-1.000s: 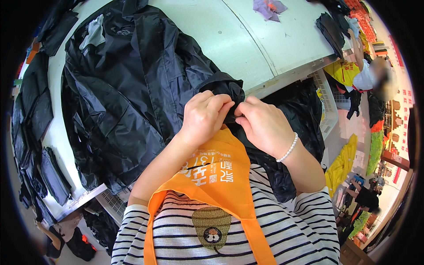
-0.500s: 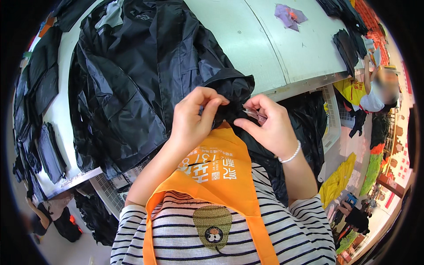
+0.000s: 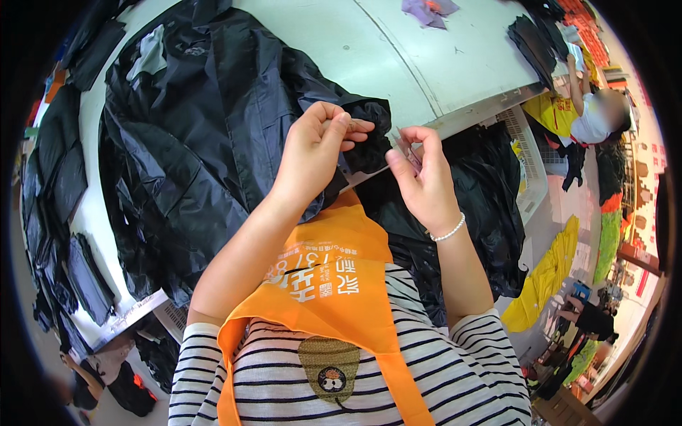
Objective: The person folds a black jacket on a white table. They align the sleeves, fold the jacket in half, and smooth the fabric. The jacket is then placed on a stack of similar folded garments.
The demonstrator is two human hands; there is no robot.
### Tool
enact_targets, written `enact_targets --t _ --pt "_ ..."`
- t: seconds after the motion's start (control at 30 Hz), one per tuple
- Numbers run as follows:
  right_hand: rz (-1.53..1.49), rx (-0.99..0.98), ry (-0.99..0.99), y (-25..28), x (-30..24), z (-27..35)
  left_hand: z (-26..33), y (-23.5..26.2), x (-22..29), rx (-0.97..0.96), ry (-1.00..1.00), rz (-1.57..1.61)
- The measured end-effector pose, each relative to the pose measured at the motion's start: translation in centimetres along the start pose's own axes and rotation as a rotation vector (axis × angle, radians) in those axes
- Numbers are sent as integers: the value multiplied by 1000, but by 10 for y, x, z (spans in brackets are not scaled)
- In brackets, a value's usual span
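A black jacket (image 3: 220, 135) lies spread over the pale table, its sleeve end (image 3: 375, 145) bunched at the near edge. My left hand (image 3: 316, 145) is over this sleeve end, thumb and forefinger pinched together. Whatever is between those fingertips, if anything, is too small to make out. Just right of the sleeve, my right hand (image 3: 430, 177) holds a small, thin, shiny tool that looks like thread snips (image 3: 412, 155), partly covered by the fingers. A gap separates this hand from the cloth.
Folded dark garments (image 3: 53, 184) line the table's left side. A purple cloth scrap (image 3: 429, 10) lies at the far edge. Black garments (image 3: 469, 206) fill a white crate (image 3: 529, 170) at right. Yellow cloth (image 3: 543, 284) lies beyond it. A co-worker (image 3: 600, 113) is at far right.
My left hand has lifted slightly up and away from my body, and its other fingers have loosened. My right hand has moved slightly up, with the snips drawn clear of the sleeve end.
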State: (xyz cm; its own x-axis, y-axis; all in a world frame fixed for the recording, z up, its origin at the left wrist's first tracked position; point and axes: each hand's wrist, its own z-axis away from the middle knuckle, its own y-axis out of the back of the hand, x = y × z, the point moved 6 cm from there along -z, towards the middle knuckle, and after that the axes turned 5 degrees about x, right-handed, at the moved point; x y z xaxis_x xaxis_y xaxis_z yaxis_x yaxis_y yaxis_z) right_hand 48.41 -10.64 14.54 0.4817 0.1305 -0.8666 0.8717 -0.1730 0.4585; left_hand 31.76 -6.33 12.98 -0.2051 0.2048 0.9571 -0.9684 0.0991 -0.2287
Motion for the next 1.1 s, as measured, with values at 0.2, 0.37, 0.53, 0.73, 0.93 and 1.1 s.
enact_targets --t 0.2,0.37,0.53,0.73,0.93,1.1 --pt "565 -7 378 13 -29 -8 -15 -12 0 -38 -32 39" --pt "711 -33 496 7 -38 -10 -20 -16 0 -51 -25 47" --pt "743 -44 531 4 -36 -14 -21 -20 4 -67 -24 51" --pt "695 -107 442 4 -31 -18 -21 -15 -4 -90 22 19" --pt "234 -73 265 7 -26 -31 -11 -5 -2 -80 17 57" --pt "76 -74 141 -19 -8 -34 2 9 8 32 -123 -43"
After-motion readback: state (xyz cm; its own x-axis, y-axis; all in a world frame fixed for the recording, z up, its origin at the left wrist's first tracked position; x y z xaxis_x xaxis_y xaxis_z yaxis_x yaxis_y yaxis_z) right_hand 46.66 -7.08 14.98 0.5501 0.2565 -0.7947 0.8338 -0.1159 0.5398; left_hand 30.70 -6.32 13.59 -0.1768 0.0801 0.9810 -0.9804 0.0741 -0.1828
